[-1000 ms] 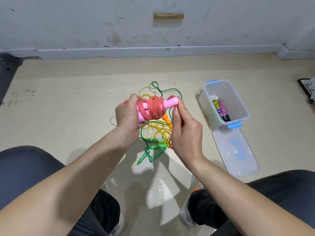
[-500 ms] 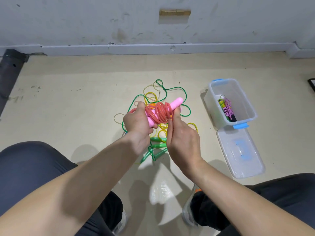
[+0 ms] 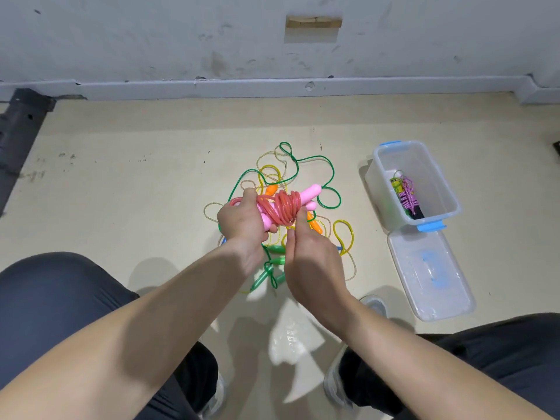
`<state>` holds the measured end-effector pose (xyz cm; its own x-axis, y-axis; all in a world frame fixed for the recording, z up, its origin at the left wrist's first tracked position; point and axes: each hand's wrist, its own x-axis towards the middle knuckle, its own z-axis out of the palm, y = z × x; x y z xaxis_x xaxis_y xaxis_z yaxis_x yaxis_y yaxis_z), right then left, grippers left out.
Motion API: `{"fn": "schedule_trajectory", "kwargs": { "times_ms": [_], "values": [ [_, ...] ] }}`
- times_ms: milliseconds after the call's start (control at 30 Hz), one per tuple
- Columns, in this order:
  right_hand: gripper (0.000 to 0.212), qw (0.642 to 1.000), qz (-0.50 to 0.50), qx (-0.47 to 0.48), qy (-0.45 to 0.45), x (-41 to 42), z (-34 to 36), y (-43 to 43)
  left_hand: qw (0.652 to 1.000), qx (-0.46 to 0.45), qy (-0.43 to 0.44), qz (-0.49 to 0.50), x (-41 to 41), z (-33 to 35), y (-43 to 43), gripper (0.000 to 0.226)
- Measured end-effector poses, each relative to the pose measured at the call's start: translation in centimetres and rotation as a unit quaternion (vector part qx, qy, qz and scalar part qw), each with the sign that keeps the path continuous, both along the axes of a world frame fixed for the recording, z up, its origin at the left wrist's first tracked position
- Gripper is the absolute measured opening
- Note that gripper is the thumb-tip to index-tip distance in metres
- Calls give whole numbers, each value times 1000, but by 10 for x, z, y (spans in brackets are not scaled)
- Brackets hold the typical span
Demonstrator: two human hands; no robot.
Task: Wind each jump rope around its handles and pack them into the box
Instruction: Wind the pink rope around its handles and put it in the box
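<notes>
My left hand (image 3: pixel 242 219) grips the near end of a pink jump rope (image 3: pixel 283 206), whose red-pink cord is coiled around its two pink handles. My right hand (image 3: pixel 309 256) pinches the cord at the coil's right side with thumb and forefinger. The bundle hangs above a tangle of loose ropes on the floor: a green rope (image 3: pixel 315 165) with green handles (image 3: pixel 268 272), a yellow rope (image 3: pixel 344 234) and orange handles (image 3: pixel 316 225). A clear box with blue latches (image 3: pixel 445 183) stands open to the right, with a wound purple rope (image 3: pixel 407 198) inside.
The box's clear lid (image 3: pixel 430 274) lies flat on the floor just in front of the box. My knees frame the lower corners and my shoes (image 3: pixel 375 304) sit below the ropes. A wall with a grey baseboard (image 3: pixel 272 86) runs across the back; a dark object (image 3: pixel 21 128) lies far left.
Both hands with the pink bundle have dropped a little toward me. My right hand slid from the handle tip down to the coil's near side. The camera shifted slightly.
</notes>
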<state>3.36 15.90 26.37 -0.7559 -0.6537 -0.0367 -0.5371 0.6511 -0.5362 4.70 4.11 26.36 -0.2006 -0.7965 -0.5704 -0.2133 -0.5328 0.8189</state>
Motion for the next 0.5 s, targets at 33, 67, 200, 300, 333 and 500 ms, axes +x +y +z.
{"fn": "schedule_trajectory", "kwargs": {
  "times_ms": [33,67,200,300,333,500],
  "values": [
    [59,1000,12,12,-3,2,-1,2,1000,-19,-6,-6,0,-2,1,22],
    [64,999,28,36,8,4,0,4,999,-41,-12,-12,-1,-4,1,22],
    [61,991,58,124,-2,-2,8,2,994,-100,-21,-35,-4,-8,0,24],
    [37,988,58,135,55,-4,22,0,991,-122,-26,-42,-4,-8,-1,27],
    [38,983,67,131,110,-1,23,1,990,-128,-29,-46,-3,-9,0,28],
    [9,991,126,40,-38,-5,13,1,979,-178,-49,-83,-2,-16,7,34]
  ]
}}
